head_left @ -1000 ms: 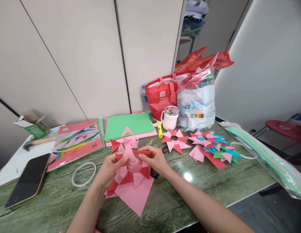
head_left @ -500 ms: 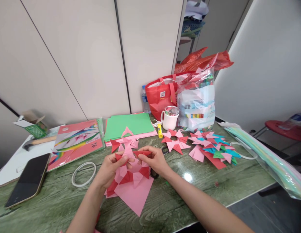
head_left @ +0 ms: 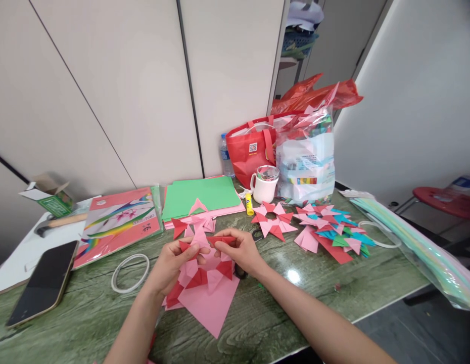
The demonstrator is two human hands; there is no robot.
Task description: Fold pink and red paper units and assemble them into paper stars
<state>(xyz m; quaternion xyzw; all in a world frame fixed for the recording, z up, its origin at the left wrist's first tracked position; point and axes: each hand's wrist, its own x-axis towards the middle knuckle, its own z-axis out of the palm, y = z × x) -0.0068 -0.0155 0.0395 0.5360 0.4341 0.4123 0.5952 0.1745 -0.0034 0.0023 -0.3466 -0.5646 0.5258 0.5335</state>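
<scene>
Fingers pinched, my left hand (head_left: 176, 260) grips the left side of a folded-paper star (head_left: 199, 235) in pink and red. On its right side, my right hand (head_left: 239, 251) pinches a red folded point (head_left: 224, 238) between thumb and fingers. More red and pink folded points (head_left: 216, 278) show just below my hands; whether they belong to the same star I cannot tell. Under these lies a flat pink paper sheet (head_left: 216, 308), one corner towards me. Loose pink and red folded pieces (head_left: 179, 227) lie just beyond my hands. Dark scissors (head_left: 240, 273) are partly hidden beside my right hand.
A pink-red star (head_left: 273, 221) and a pile of coloured stars (head_left: 337, 232) lie right. Behind stand a glue stick (head_left: 249, 205), white mug (head_left: 264, 188) and red bag (head_left: 250, 156). Left are a white ring (head_left: 130, 273), phone (head_left: 43, 283), paper pack (head_left: 119, 225) and hammer (head_left: 64, 221).
Almost nothing differs. Both hands keep their pinch on the paper star in the same place; the whole view has shifted very slightly.
</scene>
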